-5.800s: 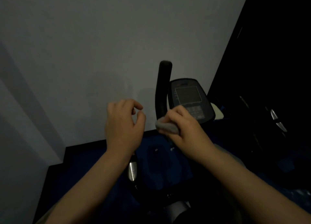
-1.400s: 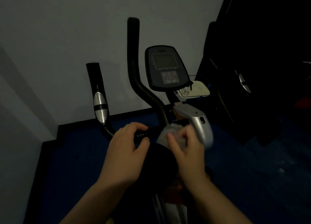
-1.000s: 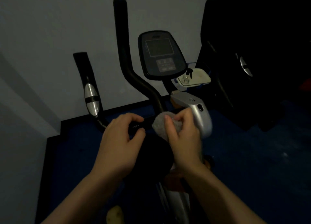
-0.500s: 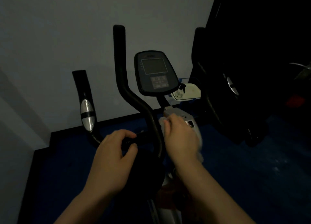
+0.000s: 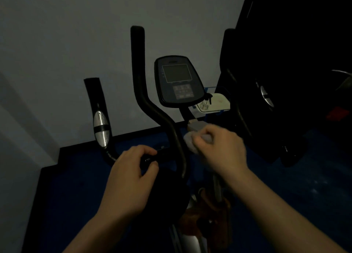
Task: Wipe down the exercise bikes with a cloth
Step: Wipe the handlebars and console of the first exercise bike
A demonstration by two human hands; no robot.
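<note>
My right hand [image 5: 222, 150] holds the cloth [image 5: 191, 143] bunched against the silver housing [image 5: 196, 125] of the exercise bike [image 5: 171, 138], just below the console [image 5: 178, 81]. The grip is pressed together around the cloth, fingers curled over it, with a pale wad showing at the thumb side. My left hand [image 5: 131, 174] wraps the black crossbar [image 5: 162, 154] between the two handlebar uprights; that grip is closed on the bar, thumb and forefinger meeting over it.

Hazards from this position, as I judge them:
- The cloth is wadded small. Contact area is low, so a stroke may skip parts of the housing.
- The console sits directly above the wiping zone. An upward stroke carried too far could press its keypad.
- A small pale tray [image 5: 214, 103] stands close behind the housing. A wide sweep to the right could knock it.
- The room is dim. Residue on black parts is hard to see, so missed patches are likely.
- The right side of the frame is nearly black; I cannot tell what stands there.

Pose: both forearms extend forward and converge on the bike. The right wrist is bent slightly inward, knuckles up. The left wrist is straight, palm down, steadying the frame.
</note>
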